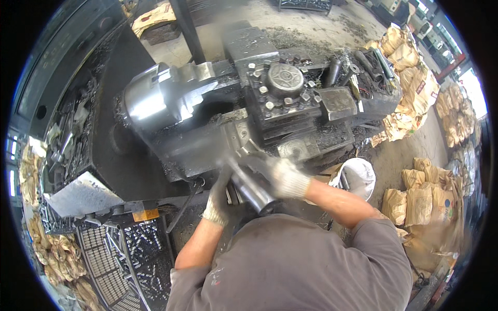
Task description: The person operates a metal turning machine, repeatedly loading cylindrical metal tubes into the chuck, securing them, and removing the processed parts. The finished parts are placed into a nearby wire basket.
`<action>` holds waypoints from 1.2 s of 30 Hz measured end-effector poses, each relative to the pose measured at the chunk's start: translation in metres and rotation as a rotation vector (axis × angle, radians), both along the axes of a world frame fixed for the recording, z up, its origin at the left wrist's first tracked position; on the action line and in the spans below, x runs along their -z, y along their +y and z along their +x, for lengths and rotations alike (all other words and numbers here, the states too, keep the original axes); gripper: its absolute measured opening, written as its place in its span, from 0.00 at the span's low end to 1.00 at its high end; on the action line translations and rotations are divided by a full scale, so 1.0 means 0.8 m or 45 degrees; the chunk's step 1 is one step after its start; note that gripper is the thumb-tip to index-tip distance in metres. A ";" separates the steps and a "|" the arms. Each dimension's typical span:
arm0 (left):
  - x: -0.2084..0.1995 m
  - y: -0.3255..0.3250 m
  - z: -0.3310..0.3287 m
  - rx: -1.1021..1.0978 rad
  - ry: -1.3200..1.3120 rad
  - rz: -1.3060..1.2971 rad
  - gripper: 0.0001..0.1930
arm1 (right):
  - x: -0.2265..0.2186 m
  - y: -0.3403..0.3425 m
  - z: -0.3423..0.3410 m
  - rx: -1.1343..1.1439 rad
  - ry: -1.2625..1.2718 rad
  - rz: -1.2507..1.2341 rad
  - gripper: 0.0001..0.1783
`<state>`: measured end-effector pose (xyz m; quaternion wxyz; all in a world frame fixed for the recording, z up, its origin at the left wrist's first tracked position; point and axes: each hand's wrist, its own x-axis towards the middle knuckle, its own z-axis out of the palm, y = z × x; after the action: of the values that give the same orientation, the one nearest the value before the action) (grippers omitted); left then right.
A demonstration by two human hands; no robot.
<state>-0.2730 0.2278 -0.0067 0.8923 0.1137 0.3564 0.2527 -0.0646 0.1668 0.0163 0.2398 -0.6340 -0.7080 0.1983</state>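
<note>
Gloves with pale cuffs and darkened fingers cover both my hands, in front of a metal lathe. Between them a shiny metal cylinder slants down toward my body. My left hand is closed against the upper left side of this cylinder. From the right, my right hand closes over its upper part, with dark fingers blurred by motion. Just beyond the fingers lies the lathe's carriage. The bright chuck is farther left, its jaws pointing right. A bolted tool post with a round cap stands behind my hands.
Loose tools and metal bars lie on the lathe's right end. A white bucket holding metal pieces stands at the right. Paper sacks are stacked beyond it. A crate and many small metal parts lie lower left.
</note>
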 end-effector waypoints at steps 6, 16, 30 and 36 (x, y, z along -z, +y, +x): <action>0.080 0.077 -0.051 -0.204 0.158 0.393 0.26 | 0.043 0.064 -0.015 0.283 -0.171 -0.344 0.24; -0.018 0.092 0.029 -0.346 -0.045 0.758 0.37 | 0.001 0.112 -0.045 0.320 0.768 -0.530 0.48; -0.120 0.396 0.115 -0.521 1.774 2.466 0.21 | -0.148 0.364 0.178 -0.307 -1.273 0.085 0.32; -0.073 0.205 0.025 -0.407 1.305 2.385 0.14 | -0.071 0.420 0.182 -0.394 -0.640 -0.546 0.38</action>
<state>-0.2529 0.3917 0.0520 0.1518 0.7955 0.3633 0.4607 0.0813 0.5025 0.0731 -0.1131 -0.5840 -0.7748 0.2141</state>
